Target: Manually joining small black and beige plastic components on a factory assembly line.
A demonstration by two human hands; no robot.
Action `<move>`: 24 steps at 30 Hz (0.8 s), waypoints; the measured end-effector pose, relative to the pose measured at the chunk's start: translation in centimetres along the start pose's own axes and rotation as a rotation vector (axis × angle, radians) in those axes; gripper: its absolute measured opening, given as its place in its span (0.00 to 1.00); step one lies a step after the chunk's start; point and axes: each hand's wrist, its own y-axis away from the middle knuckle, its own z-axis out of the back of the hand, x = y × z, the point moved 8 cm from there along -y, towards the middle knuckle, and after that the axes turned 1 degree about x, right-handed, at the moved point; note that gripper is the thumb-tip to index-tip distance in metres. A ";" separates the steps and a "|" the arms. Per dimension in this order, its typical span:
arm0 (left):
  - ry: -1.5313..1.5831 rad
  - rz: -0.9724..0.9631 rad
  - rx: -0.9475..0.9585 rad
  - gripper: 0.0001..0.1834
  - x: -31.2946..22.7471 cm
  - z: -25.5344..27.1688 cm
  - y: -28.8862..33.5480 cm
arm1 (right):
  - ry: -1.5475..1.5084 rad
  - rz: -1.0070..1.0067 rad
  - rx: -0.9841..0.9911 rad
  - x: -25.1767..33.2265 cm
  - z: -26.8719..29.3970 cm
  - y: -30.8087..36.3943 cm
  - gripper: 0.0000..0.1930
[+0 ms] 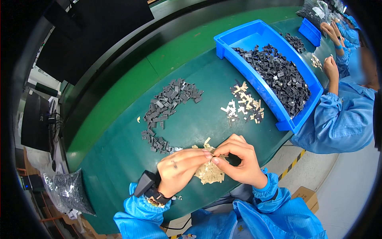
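My left hand (181,166) and my right hand (240,161) meet at the fingertips over a pile of small cream-coloured flat pieces (209,174). Both are closed in a pinch; what sits between the fingertips is too small to make out. A cream strip (207,141) sticks up just beyond the fingers. Ahead and to the left of my hands, small dark grey plastic parts (171,99) lie in a curved heap on the green table mat (123,159). Farther right lies a loose pile of mixed cream and black pieces (248,104).
A large blue bin (254,81) of dark plastic parts stands at the right. Beyond it are a small blue bin (309,32) and co-workers in blue sleeves (342,115). A clear bag of dark parts (71,191) rests at the table's left edge. Dark monitors (36,121) stand far left.
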 end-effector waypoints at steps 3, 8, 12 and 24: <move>0.512 0.309 -0.053 0.08 3.5 -1.0 0.4 | 0.020 0.026 -0.028 0.2 0.0 0.0 0.05; 0.499 0.333 -0.014 0.09 3.8 -1.5 0.7 | 0.102 0.075 -0.067 0.4 0.0 0.2 0.06; 0.418 0.340 -0.069 0.11 3.5 -1.1 0.7 | 0.174 0.131 -0.072 0.9 -0.1 0.3 0.07; 0.068 0.052 -0.160 0.13 -0.4 0.4 0.5 | 0.371 0.340 -0.186 3.0 -0.2 1.1 0.11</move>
